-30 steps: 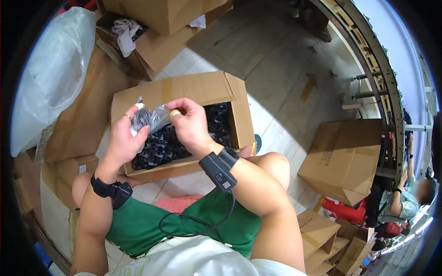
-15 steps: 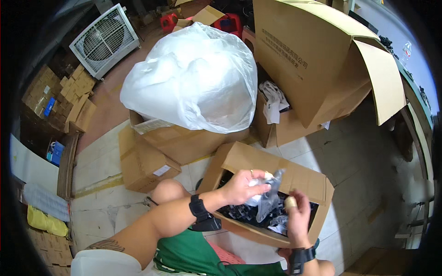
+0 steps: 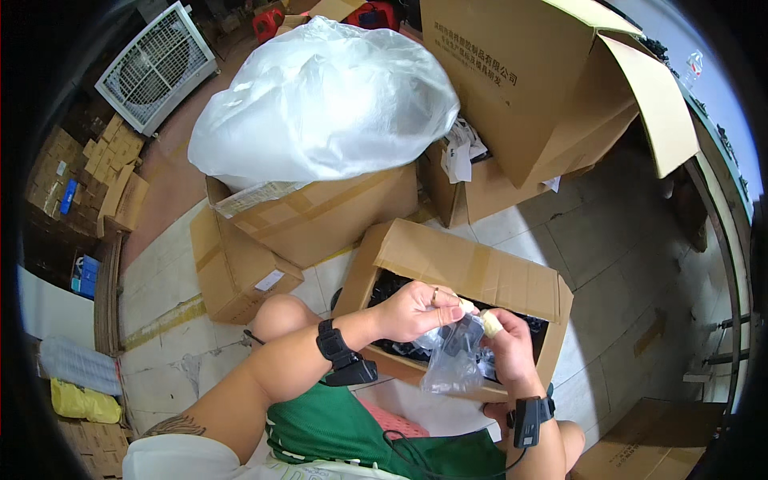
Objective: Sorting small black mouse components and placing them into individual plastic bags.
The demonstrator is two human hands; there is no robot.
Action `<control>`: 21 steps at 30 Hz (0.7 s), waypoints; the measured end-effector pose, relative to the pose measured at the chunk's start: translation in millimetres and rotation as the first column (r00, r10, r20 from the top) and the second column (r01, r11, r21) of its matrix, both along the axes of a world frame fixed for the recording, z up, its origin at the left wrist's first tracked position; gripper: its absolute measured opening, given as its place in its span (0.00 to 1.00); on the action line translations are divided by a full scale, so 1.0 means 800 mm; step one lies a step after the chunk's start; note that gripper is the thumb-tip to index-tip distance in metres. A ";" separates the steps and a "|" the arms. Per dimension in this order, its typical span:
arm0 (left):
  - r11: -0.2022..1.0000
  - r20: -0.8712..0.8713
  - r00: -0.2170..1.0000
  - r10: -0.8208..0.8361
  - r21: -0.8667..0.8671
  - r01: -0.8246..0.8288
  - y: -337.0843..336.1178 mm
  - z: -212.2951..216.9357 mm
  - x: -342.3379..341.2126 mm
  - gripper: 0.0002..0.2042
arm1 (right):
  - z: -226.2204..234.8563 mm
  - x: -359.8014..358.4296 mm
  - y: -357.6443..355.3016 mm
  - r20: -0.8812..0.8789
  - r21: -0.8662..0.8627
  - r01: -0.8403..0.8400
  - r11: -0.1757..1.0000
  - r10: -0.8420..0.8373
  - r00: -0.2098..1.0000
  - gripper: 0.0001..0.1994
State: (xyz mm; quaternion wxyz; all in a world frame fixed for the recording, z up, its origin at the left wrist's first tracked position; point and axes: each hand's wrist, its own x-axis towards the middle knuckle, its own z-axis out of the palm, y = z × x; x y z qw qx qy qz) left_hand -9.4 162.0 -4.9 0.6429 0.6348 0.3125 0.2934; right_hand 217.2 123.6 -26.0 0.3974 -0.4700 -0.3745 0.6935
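Observation:
Over an open cardboard box (image 3: 472, 266), my left hand (image 3: 416, 310) and my right hand (image 3: 510, 346) come close together. Between them hangs a small clear plastic bag (image 3: 444, 372) with a dark grey piece (image 3: 462, 336) in its upper part; its exact kind is hard to make out. My left fingers pinch the bag's upper edge, and my right thumb and fingers close on its right side. Pale covers wrap a fingertip on each hand. Black parts (image 3: 387, 286) and more clear bags fill the box below, partly hidden by my hands.
Behind the box, a big white translucent plastic bag (image 3: 320, 104) bulges out of a carton (image 3: 336, 210). A smaller closed carton (image 3: 232, 264) stands left, and a tall carton (image 3: 512, 96) rises at the back right. A grilled fan unit (image 3: 156, 68) stands far left.
My right hand has come in to the bag and taken hold of its right side. The bag now hangs lower and more spread out. The whole view has shifted slightly.

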 end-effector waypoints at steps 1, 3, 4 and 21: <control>0.990 -0.056 0.997 0.056 0.136 -0.048 -0.003 -0.003 0.005 0.12 | 0.002 0.005 -0.005 0.123 0.088 0.054 0.995 -0.065 0.990 0.06; 0.845 -0.214 0.951 0.223 0.529 -0.079 -0.002 -0.002 0.007 0.10 | 0.021 0.012 -0.011 0.515 0.397 0.018 0.918 -0.239 0.823 0.05; 0.845 -0.212 0.953 0.216 0.529 -0.074 0.001 -0.001 0.005 0.10 | 0.030 0.013 -0.009 0.643 0.560 -0.081 0.824 -0.371 0.670 0.05; 0.700 -0.421 0.818 0.392 0.713 0.032 -0.009 0.003 0.016 0.10 | 0.032 0.017 -0.015 0.719 0.610 -0.123 0.783 -0.482 0.500 0.04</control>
